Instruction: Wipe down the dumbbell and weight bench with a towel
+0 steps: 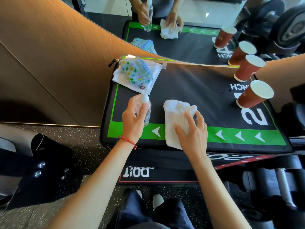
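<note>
My left hand (134, 115) is curled round the small clear plastic spray bottle (147, 109), standing it on the black padded box top with green border (189, 83); my right hand (192, 131) lies spread and flat on the crumpled white towel (175, 113) at the near edge, fingers pressing, not gripping; it looks soft, light, floppy, so I'd bunch it in my palm mid-cloth; black dumbbells (279, 177) wait low at my right.

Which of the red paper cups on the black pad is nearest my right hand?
The nearer red paper cup, beside the white "2"; the other red paper cup stands farther back from the right hand.
</note>
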Motion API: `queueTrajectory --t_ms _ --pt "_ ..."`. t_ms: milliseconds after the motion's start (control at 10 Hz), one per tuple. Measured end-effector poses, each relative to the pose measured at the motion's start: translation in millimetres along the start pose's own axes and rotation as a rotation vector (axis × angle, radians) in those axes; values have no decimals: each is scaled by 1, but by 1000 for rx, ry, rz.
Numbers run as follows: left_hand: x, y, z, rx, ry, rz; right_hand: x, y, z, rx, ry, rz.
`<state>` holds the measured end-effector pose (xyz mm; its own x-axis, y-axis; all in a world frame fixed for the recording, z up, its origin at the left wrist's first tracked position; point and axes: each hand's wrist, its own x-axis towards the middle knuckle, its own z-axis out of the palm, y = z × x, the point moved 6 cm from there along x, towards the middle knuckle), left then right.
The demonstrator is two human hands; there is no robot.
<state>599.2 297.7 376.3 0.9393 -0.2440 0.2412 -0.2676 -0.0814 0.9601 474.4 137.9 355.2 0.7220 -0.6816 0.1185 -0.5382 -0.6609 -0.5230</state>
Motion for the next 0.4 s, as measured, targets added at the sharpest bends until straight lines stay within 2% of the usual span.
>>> queueTrajectory --t_ms 200,300,400 --pt "-23 -14 -11 111 -43 13 -24 11 -4 21 28 30" --pt "-36 -7 -20 232 -26 74 -40 12 -12 22 90 -8" --pt "-57 -5 -24 398 7 220 -55 19 -17 -21 155 -46"
